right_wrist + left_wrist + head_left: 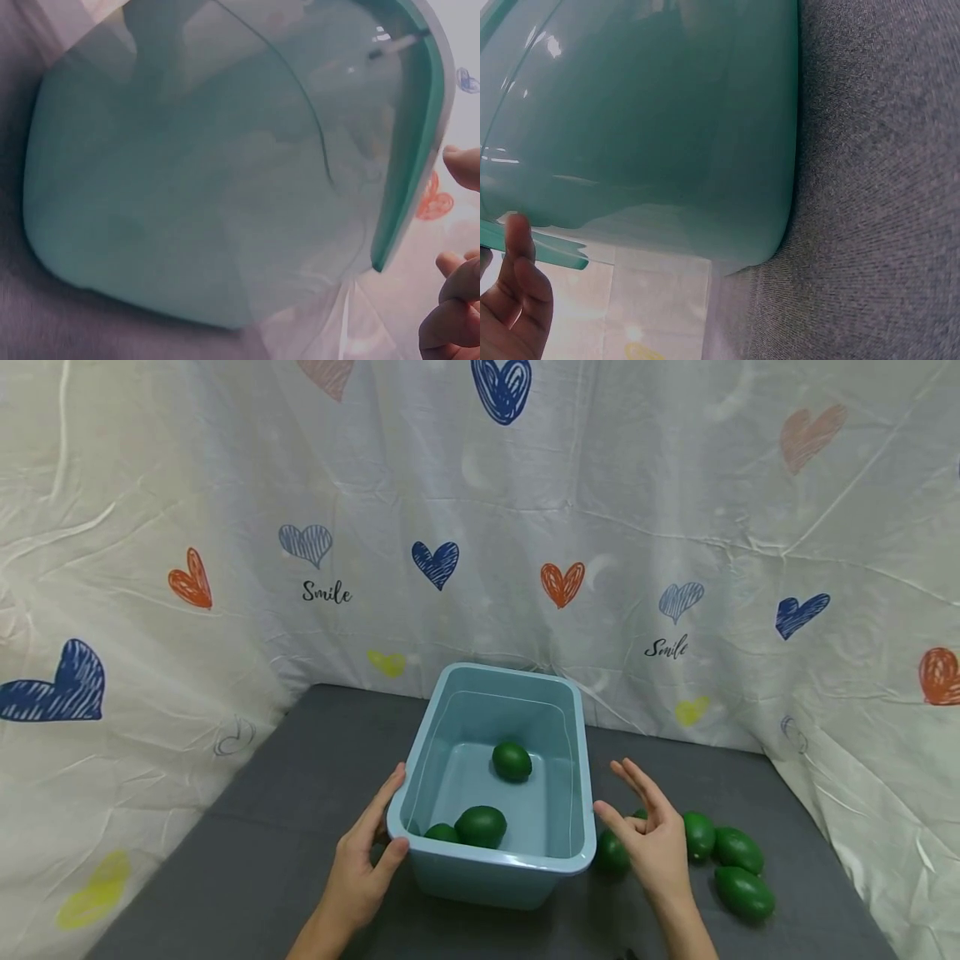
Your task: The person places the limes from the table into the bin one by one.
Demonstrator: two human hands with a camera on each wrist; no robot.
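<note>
Bright even light, soft shadows, edge distortion, blurry wrist views

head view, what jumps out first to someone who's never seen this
A light blue plastic bin sits mid-table on a grey cloth, with three green avocados inside. The left hand holds its near left corner; the right hand hovers open beside its right wall, above loose avocados. Behind hangs a heart-printed curtain.
</note>
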